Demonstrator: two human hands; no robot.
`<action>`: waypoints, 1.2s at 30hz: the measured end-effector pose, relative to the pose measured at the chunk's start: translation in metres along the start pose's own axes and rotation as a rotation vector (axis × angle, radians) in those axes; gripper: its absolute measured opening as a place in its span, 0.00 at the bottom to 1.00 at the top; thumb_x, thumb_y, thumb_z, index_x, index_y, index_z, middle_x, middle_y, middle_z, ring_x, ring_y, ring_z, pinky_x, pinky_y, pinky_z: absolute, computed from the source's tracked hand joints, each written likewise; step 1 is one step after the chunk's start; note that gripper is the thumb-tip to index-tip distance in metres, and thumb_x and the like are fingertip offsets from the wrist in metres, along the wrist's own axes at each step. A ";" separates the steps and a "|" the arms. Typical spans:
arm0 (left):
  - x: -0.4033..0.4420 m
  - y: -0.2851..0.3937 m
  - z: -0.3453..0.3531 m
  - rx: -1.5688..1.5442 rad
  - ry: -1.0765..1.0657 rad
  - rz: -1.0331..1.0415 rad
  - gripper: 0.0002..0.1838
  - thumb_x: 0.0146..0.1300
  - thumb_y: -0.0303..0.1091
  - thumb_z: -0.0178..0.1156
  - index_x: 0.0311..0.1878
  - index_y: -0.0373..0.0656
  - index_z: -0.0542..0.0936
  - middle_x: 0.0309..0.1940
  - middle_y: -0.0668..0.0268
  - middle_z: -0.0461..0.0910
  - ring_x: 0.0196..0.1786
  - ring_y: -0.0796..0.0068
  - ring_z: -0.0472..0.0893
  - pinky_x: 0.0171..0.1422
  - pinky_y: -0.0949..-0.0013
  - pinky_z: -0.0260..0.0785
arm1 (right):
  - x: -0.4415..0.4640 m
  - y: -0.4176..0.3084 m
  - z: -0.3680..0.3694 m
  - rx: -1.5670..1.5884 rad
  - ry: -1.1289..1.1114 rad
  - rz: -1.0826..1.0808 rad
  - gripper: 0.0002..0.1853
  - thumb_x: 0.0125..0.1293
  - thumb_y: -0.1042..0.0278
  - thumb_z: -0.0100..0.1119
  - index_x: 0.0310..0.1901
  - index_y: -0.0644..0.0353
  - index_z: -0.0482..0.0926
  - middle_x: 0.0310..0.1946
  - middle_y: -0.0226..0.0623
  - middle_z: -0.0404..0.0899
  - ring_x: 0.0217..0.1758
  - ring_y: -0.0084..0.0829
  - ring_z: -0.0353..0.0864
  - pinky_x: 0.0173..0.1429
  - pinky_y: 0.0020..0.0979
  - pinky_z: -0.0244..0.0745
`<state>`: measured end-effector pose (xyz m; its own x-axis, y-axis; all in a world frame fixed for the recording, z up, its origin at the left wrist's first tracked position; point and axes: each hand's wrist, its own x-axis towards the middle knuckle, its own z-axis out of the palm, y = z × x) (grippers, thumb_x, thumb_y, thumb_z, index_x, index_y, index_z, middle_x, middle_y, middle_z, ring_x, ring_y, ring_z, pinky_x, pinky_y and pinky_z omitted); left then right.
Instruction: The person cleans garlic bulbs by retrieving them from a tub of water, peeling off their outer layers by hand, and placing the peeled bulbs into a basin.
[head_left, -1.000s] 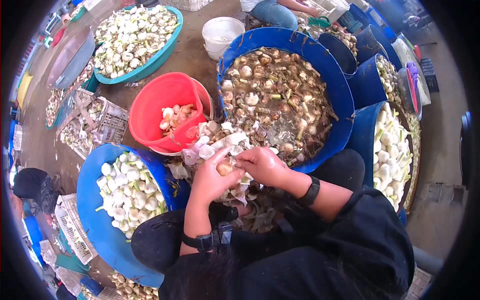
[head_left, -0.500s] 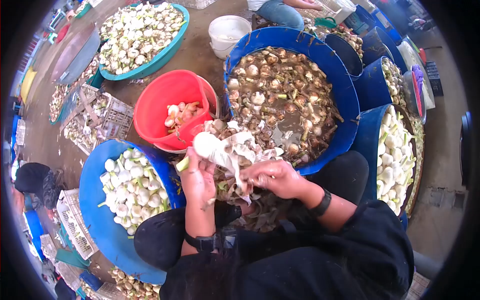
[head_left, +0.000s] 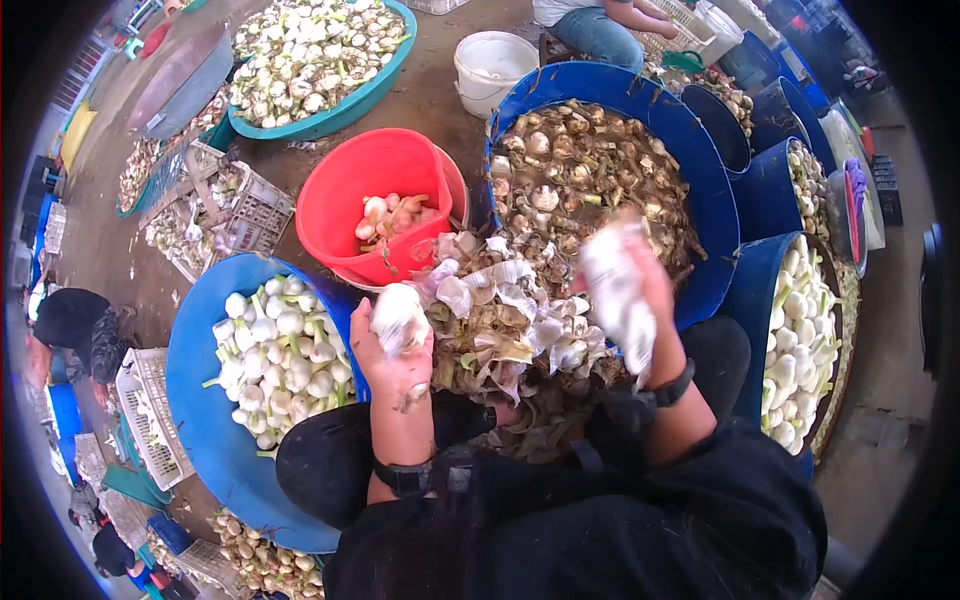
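My left hand (head_left: 392,368) is closed around a white garlic bulb (head_left: 400,318), held up over the gap between the blue tub and the peel heap. On the right, my right hand (head_left: 655,290) is lifted at the near edge of the muddy-water tub. A strip of white garlic skin (head_left: 618,285) hangs from it, smeared by motion. Loose garlic peels (head_left: 515,310) lie heaped between my two hands. Close to my left hand, a blue tub (head_left: 195,350) holds clean white garlic bulbs (head_left: 290,350) with green stems.
Ahead stands a blue tub (head_left: 715,215) with unpeeled garlic in muddy water. A red bucket (head_left: 325,185) holds some cloves. White bulbs fill another blue tub (head_left: 757,310) at right. Further off are a white bucket (head_left: 490,80), a teal basin (head_left: 400,55), crates and co-workers.
My right hand has pulled away to the right from the bulb, taking white skin with it. The left hand has dropped slightly, still holding the bulb. The view has shifted a little.
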<state>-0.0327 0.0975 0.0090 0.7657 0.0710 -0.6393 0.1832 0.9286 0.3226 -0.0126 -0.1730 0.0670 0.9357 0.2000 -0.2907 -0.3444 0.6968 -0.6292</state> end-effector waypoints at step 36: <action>0.006 -0.010 0.024 0.333 0.232 0.442 0.23 0.61 0.48 0.53 0.53 0.42 0.66 0.46 0.62 0.71 0.46 0.72 0.71 0.51 0.68 0.64 | 0.173 0.066 -0.263 -2.302 0.103 -0.094 0.17 0.54 0.54 0.52 0.43 0.52 0.77 0.37 0.43 0.79 0.45 0.46 0.76 0.49 0.42 0.70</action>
<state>-0.0149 0.0800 0.0189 0.6656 0.5368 -0.5184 0.0900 0.6318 0.7699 0.1062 -0.2735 -0.2142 0.9688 0.1497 -0.1977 0.1314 -0.9860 -0.1029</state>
